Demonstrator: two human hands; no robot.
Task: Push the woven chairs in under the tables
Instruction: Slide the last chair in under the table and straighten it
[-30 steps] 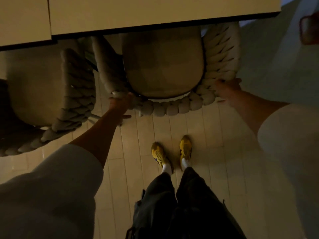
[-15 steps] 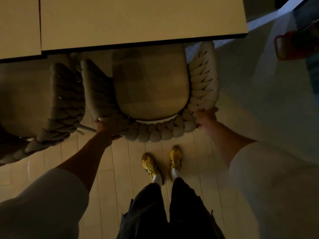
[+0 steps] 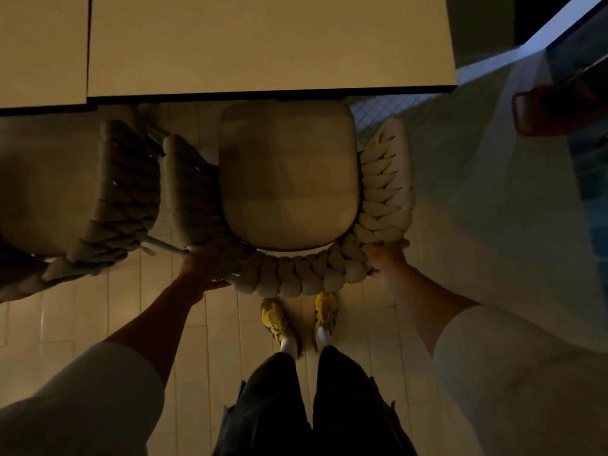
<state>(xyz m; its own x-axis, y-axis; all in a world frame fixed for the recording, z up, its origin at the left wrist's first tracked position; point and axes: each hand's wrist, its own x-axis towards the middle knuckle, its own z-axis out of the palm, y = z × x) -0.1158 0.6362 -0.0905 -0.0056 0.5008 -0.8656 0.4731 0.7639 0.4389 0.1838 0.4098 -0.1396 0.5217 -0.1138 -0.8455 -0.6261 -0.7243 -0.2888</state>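
Left hand (image 3: 200, 268) and right hand (image 3: 386, 258) clamped on beige braided-rope chair (image 3: 289, 179) back, cream rectangular table (image 3: 269, 44) at twelve o'clock.

The front edge of the woven chair (image 3: 289, 179) disappears under the table (image 3: 263, 44), so its legs cannot be seen. A second chair (image 3: 108, 199) is cut off by the left edge. The fingers of the left hand (image 3: 200, 268) and right hand (image 3: 386, 258) curl out of sight behind the chair's braided back. A red-rimmed object (image 3: 539, 110) at far right is too dim to identify.

Two woven chairs (image 3: 289, 192) on tiled floor (image 3: 378, 324)
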